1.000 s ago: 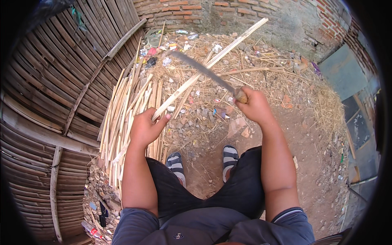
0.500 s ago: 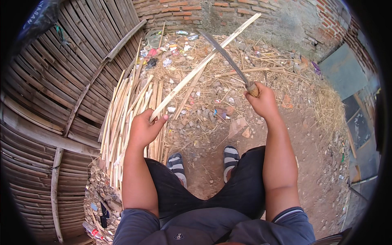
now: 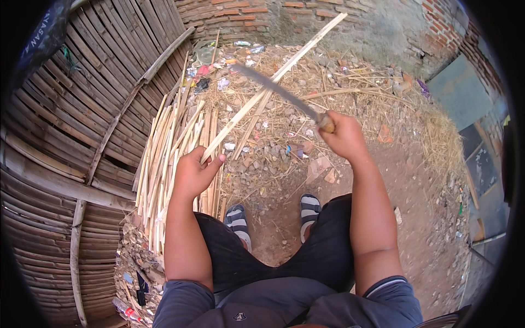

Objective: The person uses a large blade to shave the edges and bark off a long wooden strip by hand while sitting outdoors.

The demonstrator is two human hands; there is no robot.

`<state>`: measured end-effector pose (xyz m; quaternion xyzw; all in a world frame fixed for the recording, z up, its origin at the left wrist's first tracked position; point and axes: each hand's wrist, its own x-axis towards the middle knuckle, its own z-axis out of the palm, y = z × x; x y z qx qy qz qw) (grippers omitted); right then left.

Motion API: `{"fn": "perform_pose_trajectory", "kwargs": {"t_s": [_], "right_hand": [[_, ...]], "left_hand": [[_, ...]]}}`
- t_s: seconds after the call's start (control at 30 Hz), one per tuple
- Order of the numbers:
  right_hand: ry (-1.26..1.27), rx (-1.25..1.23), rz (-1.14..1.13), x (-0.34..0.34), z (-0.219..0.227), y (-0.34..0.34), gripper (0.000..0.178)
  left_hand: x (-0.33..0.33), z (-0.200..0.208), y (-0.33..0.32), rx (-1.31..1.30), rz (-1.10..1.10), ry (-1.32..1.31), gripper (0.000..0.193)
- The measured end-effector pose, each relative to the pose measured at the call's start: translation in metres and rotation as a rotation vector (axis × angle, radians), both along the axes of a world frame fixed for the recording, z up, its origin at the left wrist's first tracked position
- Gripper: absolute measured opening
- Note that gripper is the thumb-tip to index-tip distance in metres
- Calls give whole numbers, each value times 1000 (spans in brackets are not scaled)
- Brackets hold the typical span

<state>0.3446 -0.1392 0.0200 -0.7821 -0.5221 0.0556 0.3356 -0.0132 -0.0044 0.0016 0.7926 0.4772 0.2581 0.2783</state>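
Bare dirt (image 3: 415, 218) underfoot, littered with straw and scraps, and we're looking straight down at a seated person in dark shorts. Closest in, two striped sandals (image 3: 239, 218) sit planted on the ground between the knees.

Moving out, the left hand (image 3: 194, 174) comes into play: its grip is clamped on the near end of a long pale bamboo strip (image 3: 273, 85), thumb pressed over the top. That strip runs up and away to the right, its far end reaching toward the brick wall (image 3: 240, 13). Just beside the left hand, and partly under it, a pile of split strips (image 3: 169, 158) lies on the ground, fanned out along the left.

Over on the other side, the right hand (image 3: 343, 136) is raised, its grip closed tight around the handle of a knife (image 3: 273, 90). The long dark blade points up and to the left, and it crosses the strip partway along its length; whether the edge is actually biting in, I cannot tell.

Beyond the hands, dry straw and bits of coloured litter (image 3: 219, 71) are scattered over the ground. A woven bamboo fence (image 3: 71, 109) sweeps down the left, and grey slabs (image 3: 459, 93) lean at the right.
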Motion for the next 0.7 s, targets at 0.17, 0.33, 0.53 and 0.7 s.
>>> {"fn": "perform_pose_trajectory", "kwargs": {"t_s": [0.17,0.33,0.53,0.7], "right_hand": [[38,43,-67,18,-5,-5,23],[-194,-84,245,-34,-2,1,21],[-182,-110,294,-27,-6,6,20],[104,47,-73,28,-11,-1,22]], "left_hand": [[8,4,-3,1,-32,14,44],[10,0,-5,53,-51,-10,41],[3,-2,-1,-40,-78,4,39],[4,4,-3,6,-65,28,44]]}}
